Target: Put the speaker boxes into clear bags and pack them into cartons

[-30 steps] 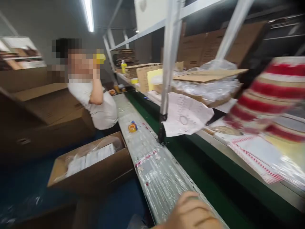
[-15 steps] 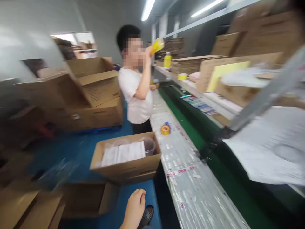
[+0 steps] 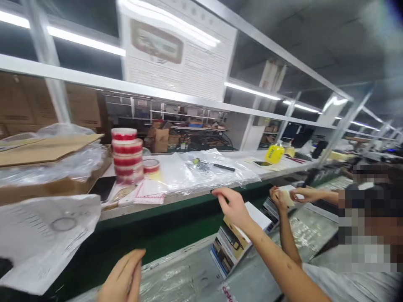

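Observation:
My left hand [image 3: 121,277] is at the bottom left of the view, over the edge of the plastic-covered bench [image 3: 170,281]. Its fingers are stretched out with nothing in them. My right hand [image 3: 233,209] reaches forward above a printed cardboard box [image 3: 231,245], fingers bent and thumb apart. It holds nothing that I can see; whether it touches the box's top I cannot tell. The box has product pictures on its sides and stands tilted on the bench. Behind it is a second printed box [image 3: 270,212], partly hidden.
A co-worker's hands [image 3: 278,199] hold a pale yellow piece at right. Beyond the green conveyor belt [image 3: 163,230], a shelf bears stacked red-and-white tape rolls [image 3: 127,155], plastic bags [image 3: 189,172], a black-handled tool [image 3: 220,166] and a yellow bottle [image 3: 274,154]. A paper sheet [image 3: 47,239] hangs at left.
My view has swung right, from the person drinking and the cartons to the shelf and printed boxes. Both my hands now show; before, only one was visible, low in the middle.

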Tool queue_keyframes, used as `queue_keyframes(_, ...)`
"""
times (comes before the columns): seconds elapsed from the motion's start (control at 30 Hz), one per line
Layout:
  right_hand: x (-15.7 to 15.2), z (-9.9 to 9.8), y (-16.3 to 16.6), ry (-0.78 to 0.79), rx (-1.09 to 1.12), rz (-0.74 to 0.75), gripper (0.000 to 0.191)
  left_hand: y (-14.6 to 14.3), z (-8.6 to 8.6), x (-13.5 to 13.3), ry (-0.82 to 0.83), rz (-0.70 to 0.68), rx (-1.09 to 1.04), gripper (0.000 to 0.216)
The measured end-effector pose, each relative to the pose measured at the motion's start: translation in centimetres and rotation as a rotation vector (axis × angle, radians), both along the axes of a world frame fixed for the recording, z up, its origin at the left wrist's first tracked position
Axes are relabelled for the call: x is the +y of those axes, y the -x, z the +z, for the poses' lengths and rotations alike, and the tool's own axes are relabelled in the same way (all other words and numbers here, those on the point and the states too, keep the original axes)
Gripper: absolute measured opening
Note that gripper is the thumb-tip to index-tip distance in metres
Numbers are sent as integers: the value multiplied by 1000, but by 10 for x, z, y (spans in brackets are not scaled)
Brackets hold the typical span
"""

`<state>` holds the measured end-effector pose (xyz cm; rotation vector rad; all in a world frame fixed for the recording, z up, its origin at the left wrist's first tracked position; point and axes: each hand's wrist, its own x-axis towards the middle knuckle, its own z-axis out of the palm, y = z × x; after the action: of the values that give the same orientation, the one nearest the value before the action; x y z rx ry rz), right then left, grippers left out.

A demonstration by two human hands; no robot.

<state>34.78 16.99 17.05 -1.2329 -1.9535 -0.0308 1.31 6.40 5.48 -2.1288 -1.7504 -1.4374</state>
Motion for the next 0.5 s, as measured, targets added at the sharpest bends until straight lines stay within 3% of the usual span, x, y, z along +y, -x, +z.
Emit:
queue_keyframes(0.1,68,27,-35,95,-265,-250,36,-72,87,78,80,6,127,41)
queue_keyframes(0.17,118,35,-57,186,-347,-365,39,-102,123,129,218,222,307,46)
queue_keyframes(0.23,163,35,-79,245,-367,-424,37,-117,136,171,429,380,426,47)
queue_keyframes(0.33,211,22,-108,347,-449,-412,33,-120,130,205,606,460,441,39)
queue_keyframes(0.43,236,6,-128,383,-504,-340,32,-116,134,211,510,556,457,38)
queue_keyframes(0.5,243,-1,-137,369,-498,-335,36,-111,154,206,422,647,447,40)
